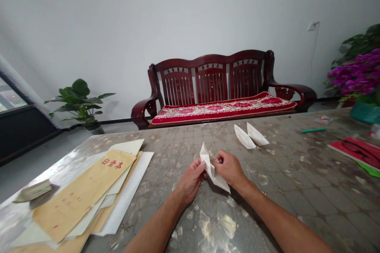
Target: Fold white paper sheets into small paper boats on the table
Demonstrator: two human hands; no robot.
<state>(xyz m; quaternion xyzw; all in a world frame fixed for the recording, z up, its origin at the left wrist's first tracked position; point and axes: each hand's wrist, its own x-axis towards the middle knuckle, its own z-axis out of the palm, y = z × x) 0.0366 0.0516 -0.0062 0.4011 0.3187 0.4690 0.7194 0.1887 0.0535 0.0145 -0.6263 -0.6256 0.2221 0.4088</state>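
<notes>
A folded white paper boat (219, 180) is held between my two hands, above the middle of the table. My left hand (194, 178) pinches its left side, with the thumb on the near face. The fingers of my right hand (227, 168) are closed at its other side, partly tucked in behind the paper, so their tips are hidden. Beyond my right hand lie two finished-looking white paper boats, the left boat (245, 137) and the right boat (257, 134), side by side.
Tan booklets (86, 189) and white paper sheets (130, 193) are stacked at left, beside a small paper wad (33, 191). On the right are a green pen (314, 130), a red book (350, 151) with glasses, and purple flowers (354, 73). A wooden bench (210, 83) stands behind the table (282, 174).
</notes>
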